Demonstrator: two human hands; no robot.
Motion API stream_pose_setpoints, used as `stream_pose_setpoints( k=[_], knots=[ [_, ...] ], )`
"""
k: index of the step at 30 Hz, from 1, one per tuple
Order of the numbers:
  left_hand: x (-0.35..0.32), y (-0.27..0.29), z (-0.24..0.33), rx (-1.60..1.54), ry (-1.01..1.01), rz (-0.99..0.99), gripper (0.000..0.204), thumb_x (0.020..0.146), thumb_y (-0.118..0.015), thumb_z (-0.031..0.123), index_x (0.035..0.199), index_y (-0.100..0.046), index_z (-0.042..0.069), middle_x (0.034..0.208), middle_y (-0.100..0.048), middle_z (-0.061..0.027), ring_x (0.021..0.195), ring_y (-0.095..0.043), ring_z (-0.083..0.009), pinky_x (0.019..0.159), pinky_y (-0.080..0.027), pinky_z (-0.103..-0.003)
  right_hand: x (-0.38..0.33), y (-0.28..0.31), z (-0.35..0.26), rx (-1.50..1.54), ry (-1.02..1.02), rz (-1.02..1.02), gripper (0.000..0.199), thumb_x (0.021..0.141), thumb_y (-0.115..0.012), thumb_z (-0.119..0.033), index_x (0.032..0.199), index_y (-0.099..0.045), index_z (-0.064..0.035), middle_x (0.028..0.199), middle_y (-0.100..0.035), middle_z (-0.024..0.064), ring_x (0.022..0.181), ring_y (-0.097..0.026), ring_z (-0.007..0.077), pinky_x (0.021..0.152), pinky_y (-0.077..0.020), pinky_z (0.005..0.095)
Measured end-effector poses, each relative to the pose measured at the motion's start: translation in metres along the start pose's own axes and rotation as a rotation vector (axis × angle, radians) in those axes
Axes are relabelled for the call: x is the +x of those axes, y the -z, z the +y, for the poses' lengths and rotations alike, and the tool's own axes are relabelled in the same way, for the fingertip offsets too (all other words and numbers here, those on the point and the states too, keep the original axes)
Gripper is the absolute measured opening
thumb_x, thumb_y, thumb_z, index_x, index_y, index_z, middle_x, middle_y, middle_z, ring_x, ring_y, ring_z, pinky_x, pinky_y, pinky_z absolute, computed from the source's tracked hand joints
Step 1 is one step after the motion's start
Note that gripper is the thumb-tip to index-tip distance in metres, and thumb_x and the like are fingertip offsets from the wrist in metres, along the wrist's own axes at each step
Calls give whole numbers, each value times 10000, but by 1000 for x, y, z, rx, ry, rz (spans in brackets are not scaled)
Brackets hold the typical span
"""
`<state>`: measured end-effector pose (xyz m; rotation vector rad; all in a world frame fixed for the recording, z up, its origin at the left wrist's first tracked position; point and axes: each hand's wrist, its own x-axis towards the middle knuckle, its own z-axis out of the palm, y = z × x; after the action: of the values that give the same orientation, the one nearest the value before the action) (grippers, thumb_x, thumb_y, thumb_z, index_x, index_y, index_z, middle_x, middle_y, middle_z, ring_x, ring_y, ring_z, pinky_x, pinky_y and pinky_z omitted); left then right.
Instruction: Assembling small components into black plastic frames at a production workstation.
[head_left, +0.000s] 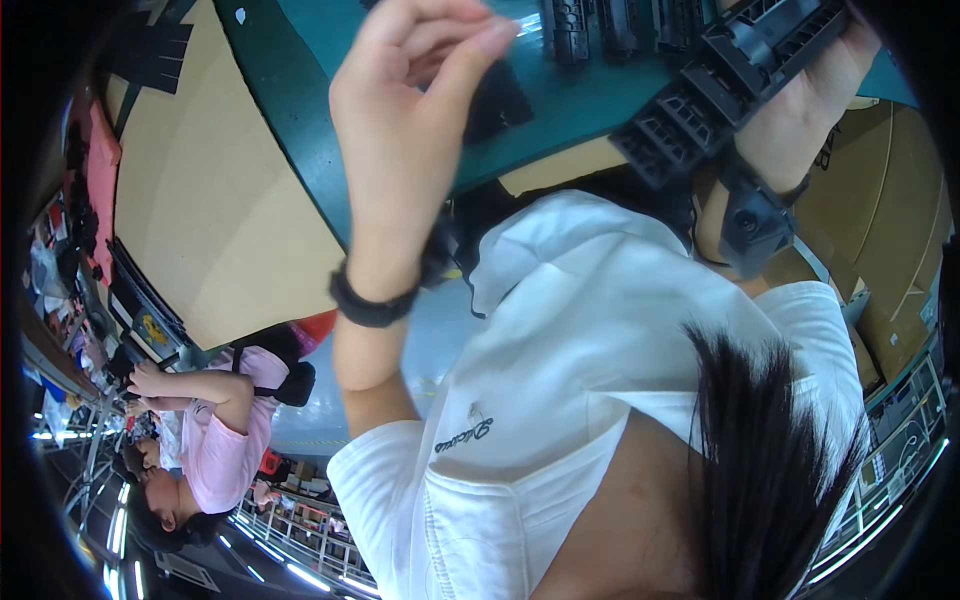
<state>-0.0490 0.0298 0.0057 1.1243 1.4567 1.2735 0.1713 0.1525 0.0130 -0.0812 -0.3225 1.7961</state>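
My right hand point(815, 100) grips a long black plastic molded part point(725, 85) with ribbed, open compartments. The part tilts across the table's near edge at the upper right, and the fingers are partly hidden behind it. My left hand point(410, 85) is raised over the green table at the top, its fingers curled in and the thumb pressed toward the index finger. Whatever sits in that pinch, if anything, is blurred and too small to name. Several similar black parts point(567, 30) lie side by side on the green table mat point(285, 85) between my hands.
A dark flat piece point(500, 105) lies on the mat beside my left wrist. Tan board point(200, 200) covers the surface at left, with black strips point(150, 55) at its far corner. Cardboard point(890, 200) stands at right. A co-worker in pink point(225, 440) works at lower left.
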Motion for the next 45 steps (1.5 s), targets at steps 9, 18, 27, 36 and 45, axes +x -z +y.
stream_pose_setpoints(
  k=[9, 18, 27, 36, 45],
  knots=[
    [33, 20, -16, 914, -629, -387, 183, 805, -773, 78, 986, -764, 101, 914, -695, -45, 866, -674, -241, 750, -543, -298, 6, 8, -12, 57, -210, 68, 160, 948, -673, -97, 1022, -582, 12, 869, -638, 40, 782, -664, 136, 798, -606, 275],
    [43, 21, -12, 965, -557, -463, 83, 833, -760, 106, 877, -691, 94, 880, -714, -59, 867, -678, -274, 733, -542, -342, 8, 10, -1, 276, -357, 191, 73, 933, -681, -68, 929, -638, -9, 857, -687, 58, 832, -711, 171, 866, -618, 293],
    [3, 7, 33, -20, 108, -171, 64, 1002, -601, 41, 1021, -631, -12, 1337, -641, -243, 1233, -638, -278, 956, -551, -354, -3, -8, -1, 382, -404, 328, 93, 947, -676, -81, 928, -647, 6, 869, -694, 63, 835, -712, 174, 884, -622, 298],
    [-31, -36, 76, -766, 318, -233, 90, 1004, -596, 125, 963, -581, 47, 1433, -547, -316, 1190, -639, -266, 997, -511, -363, -3, -19, 8, 218, -156, 20, 78, 991, -630, -76, 984, -587, -12, 892, -641, 49, 875, -672, 166, 900, -603, 289],
    [-44, -51, 70, -1069, 275, -124, 55, 1010, -577, 71, 1014, -615, 32, 1356, -614, -254, 1160, -637, -248, 1083, -450, -397, 5, -21, -4, -6, -15, -146, 88, 995, -624, -67, 1005, -555, -15, 898, -630, 57, 874, -669, 165, 905, -602, 286]
  ],
)
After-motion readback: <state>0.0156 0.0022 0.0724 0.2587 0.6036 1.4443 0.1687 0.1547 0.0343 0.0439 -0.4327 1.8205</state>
